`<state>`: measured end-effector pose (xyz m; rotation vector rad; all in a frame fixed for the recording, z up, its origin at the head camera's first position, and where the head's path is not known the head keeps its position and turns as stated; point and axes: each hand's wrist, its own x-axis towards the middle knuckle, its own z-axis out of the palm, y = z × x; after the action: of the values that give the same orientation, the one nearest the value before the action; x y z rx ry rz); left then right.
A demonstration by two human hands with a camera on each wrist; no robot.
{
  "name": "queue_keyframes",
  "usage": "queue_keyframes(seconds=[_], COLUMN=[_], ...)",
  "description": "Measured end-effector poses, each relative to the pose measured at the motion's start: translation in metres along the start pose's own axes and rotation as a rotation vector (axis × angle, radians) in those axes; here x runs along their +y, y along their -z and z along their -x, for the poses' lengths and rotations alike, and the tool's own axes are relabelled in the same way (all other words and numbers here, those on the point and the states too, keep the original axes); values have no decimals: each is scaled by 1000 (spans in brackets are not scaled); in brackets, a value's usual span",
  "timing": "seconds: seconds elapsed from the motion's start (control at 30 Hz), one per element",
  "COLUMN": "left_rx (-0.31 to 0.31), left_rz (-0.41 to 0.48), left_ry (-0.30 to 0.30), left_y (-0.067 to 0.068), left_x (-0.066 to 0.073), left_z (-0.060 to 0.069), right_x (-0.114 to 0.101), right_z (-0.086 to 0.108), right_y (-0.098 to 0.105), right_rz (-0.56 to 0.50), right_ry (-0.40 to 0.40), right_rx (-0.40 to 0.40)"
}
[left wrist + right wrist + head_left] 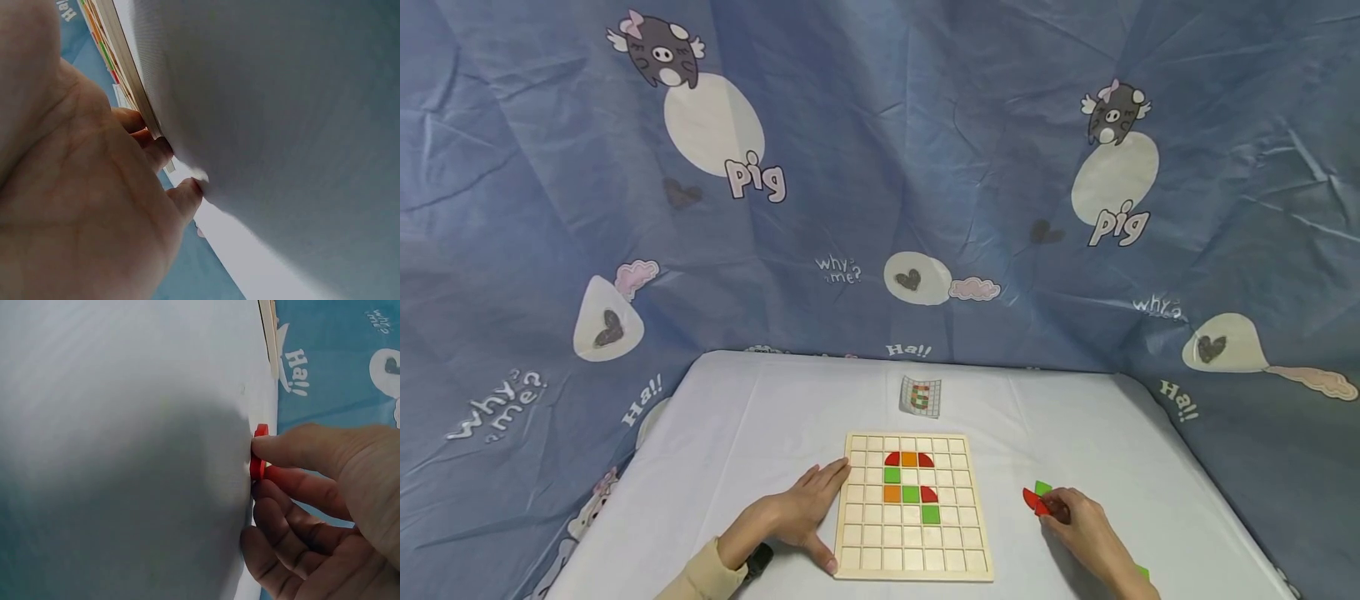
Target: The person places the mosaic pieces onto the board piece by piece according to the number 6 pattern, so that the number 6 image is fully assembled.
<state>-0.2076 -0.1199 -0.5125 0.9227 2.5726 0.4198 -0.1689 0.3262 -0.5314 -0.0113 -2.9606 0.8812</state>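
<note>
A square wooden grid board lies on the table with red, orange and green tiles set in its cells. My left hand rests along the board's left side, fingers extended and thumb by the near corner; in the left wrist view its fingertips touch the board's edge. Right of the board, my right hand pinches a red quarter-circle tile between thumb and index finger, down at the tabletop. Another red quarter-circle tile and a green tile lie against it, partly overlapped from the head view.
Behind the board lies a small printed card with a coloured grid pattern. Another green tile shows partly beside my right forearm. The white-covered table meets a blue patterned curtain at the back and sides.
</note>
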Motion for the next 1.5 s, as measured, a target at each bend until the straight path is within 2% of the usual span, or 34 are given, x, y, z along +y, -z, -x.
queue_keyframes(seconds=[0.33, 0.5, 0.77, 1.07, 1.37, 1.5], left_rx=[-2, -4, 3, -1, -1, -2], left_rz=[9, 5, -2, -7, -16, -6], left_ry=[-13, -29, -9, -5, 12, 1], left_y=[-2, -3, -1, -1, -2, -1], left_x=[-3, -4, -1, -1, -2, -1], left_z=[-1, -1, 0, -1, -1, 0], right_x=[0, -3, -6, -3, 1, 2], right_z=[1, -1, -4, 0, 4, 5], right_y=[-2, -4, -6, 1, 1, -1], right_rz=[49, 35, 75, -16, 30, 37], right_ry=[24, 35, 17, -14, -24, -23], right_rx=[28, 24, 9, -58, -8, 5])
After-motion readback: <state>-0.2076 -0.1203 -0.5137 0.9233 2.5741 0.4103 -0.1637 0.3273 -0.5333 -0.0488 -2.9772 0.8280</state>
